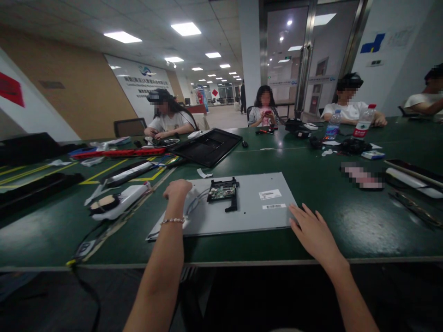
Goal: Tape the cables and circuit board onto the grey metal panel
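Grey and flat, the panel (256, 214) lies at our twelve o'clock, and we should steady its edges, sparing the circuit board (223, 192), our right hand (313, 230) spread at its four o'clock, our left hand (177, 189) curled at ten, its grip unclear.

The left forearm (162, 263) hides part of the panel (256, 212). Print on the labels (269, 194) is too small to read.
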A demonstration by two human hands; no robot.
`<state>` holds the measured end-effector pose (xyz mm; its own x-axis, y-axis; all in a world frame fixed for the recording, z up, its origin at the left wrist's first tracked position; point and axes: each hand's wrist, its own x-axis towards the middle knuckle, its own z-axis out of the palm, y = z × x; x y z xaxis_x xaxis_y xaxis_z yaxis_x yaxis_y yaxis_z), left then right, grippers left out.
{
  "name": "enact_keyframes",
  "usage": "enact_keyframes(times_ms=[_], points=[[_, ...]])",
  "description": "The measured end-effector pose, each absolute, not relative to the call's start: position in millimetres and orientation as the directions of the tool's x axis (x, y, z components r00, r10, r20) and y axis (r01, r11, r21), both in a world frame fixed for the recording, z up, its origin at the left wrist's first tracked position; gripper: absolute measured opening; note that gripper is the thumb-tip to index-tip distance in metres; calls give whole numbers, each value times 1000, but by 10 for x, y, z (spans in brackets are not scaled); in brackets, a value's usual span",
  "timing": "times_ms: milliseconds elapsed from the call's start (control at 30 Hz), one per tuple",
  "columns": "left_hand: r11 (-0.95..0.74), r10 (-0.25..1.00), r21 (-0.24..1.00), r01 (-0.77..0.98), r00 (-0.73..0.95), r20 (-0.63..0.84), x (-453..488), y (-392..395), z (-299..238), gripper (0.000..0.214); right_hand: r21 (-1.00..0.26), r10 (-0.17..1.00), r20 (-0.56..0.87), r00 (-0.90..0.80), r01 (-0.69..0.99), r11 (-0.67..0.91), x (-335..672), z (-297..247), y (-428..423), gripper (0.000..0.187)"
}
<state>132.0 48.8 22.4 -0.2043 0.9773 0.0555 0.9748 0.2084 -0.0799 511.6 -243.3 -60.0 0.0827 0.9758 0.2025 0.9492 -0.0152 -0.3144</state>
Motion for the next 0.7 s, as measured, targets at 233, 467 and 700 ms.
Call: enact_keyframes(times_ms=[233,467,700], points=[[427,887,-88,900,-436,-155,1332,469,235,45,-310,971,202,124,949,-57,5243,-654,-2493,50],[348,906,-167,922,-377,-191,1617,418,189,49,-274,947,278,162,958,-84,5486,-783,-2515,47],[169,962,-204,964,-206,-178,2032,169,229,51,-324,882,420,212,943,-72,5570,-814,-2419,45]])
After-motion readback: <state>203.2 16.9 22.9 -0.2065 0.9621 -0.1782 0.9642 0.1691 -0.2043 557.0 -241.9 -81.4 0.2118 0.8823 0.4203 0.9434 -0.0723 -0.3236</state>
